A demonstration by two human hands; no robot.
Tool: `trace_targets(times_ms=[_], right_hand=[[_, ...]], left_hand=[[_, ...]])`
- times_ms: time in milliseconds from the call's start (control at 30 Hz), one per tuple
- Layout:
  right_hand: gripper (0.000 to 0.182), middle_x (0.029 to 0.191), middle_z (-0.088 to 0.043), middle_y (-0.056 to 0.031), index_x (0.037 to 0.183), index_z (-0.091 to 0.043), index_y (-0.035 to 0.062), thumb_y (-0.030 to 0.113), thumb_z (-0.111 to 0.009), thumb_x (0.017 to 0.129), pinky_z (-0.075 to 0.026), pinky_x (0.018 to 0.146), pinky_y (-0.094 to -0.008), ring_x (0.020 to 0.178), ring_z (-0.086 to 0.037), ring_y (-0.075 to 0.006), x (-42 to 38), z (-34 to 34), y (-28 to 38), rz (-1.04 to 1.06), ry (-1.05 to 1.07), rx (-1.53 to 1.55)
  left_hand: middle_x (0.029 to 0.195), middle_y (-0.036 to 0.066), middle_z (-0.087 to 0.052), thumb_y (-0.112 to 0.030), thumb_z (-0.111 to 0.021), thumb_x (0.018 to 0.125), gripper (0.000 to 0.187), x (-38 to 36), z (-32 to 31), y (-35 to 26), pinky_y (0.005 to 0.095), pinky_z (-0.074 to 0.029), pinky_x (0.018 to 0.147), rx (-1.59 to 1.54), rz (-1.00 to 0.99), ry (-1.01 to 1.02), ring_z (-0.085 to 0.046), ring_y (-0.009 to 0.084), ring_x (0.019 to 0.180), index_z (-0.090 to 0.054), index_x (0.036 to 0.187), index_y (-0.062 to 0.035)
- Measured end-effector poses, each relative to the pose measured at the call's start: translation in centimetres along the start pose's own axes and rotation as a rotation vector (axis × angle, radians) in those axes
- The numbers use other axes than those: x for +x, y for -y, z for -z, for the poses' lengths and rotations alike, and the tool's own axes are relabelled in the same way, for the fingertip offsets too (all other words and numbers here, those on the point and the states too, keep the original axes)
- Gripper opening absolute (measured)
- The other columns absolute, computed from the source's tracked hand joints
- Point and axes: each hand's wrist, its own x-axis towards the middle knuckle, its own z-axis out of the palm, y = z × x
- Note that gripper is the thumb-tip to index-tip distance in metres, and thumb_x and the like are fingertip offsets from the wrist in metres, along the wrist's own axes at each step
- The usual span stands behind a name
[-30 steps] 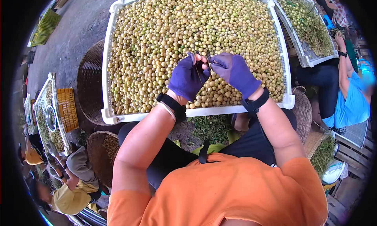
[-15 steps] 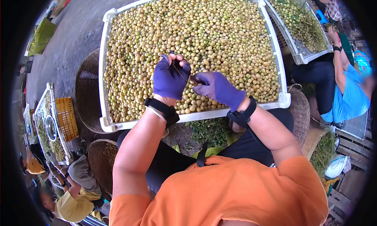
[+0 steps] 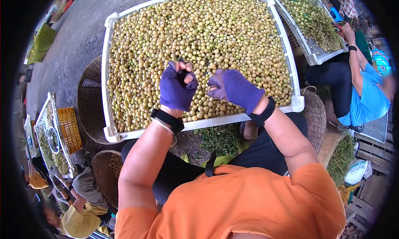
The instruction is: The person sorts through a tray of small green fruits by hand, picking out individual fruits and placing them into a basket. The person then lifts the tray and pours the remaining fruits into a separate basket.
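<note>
Small round yellow-green fruits (image 3: pixel 199 31) fill a wide white mesh tray (image 3: pixel 208 122) in front of me. My left hand (image 3: pixel 178 87), in a purple glove with bare fingertips showing, is over the tray's near half with its fingers curled in. A dark bit shows at those fingertips, too small to name. To its right, my right hand (image 3: pixel 236 88) wears a matching glove and is closed, its fingers pressed together and pointing left. Whatever lies inside either grip is hidden. A small gap separates the two hands, just above the fruits.
Woven baskets (image 3: pixel 88 102) stand beside the tray. At the upper right, a person in a blue shirt (image 3: pixel 368 95) works at another tray (image 3: pixel 314 52). Lower left, a person in a yellow shirt (image 3: pixel 79 220) sits near a tray and an orange crate (image 3: pixel 68 129). Green stems (image 3: pixel 220 141) lie below.
A thin dark stem showed between my hands earlier and is not visible there now. My right hand has turned and closed, and the hands are slightly farther apart. The view has shifted a little.
</note>
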Motion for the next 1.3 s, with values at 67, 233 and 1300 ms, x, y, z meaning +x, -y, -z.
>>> trace_targets(times_ms=[67,233,1300], right_hand=[[0.037,0.078,-0.062,-0.0182,0.083,-0.063,0.0036,0.04,-0.065,0.08,-0.048,0.065,-0.0452,0.078,-0.062,-0.0374,-0.3,0.4,0.7,-0.007,-0.091,0.018],[0.021,0.076,-0.06,0.0009,0.098,-0.064,-0.0026,0.011,-0.067,0.082,-0.045,0.063,-0.0215,0.067,-0.054,-0.0064,-0.6,1.1,1.3,-0.257,-0.066,0.661],[0.014,0.086,-0.067,-0.0134,0.088,-0.065,0.0107,0.02,-0.057,0.081,-0.05,0.069,-0.0443,0.08,-0.066,-0.0313,3.8,-1.3,-12.8,-0.23,-0.12,-0.552]], left_hand=[[0.083,0.002,-0.049,-0.031,-0.048,0.097,0.023,0.2,0.0,-0.5,0.0228,-0.034,0.053,-0.024,-0.028,-0.026,-0.04,0.0098,0.057,-0.049,0.085,-0.0115],[0.076,0.0,-0.048,-0.035,-0.047,0.097,0.026,0.4,-0.2,-0.9,0.0212,-0.03,0.045,0.024,-0.015,-0.046,-0.038,0.0073,0.052,-0.047,0.081,-0.0151],[0.083,0.013,-0.065,-0.02,-0.058,0.079,0.015,-4.1,1.2,7.0,0.0435,-0.052,0.066,2.189,-0.03,0.586,-0.065,0.0329,0.075,-0.067,0.086,-0.0104]])
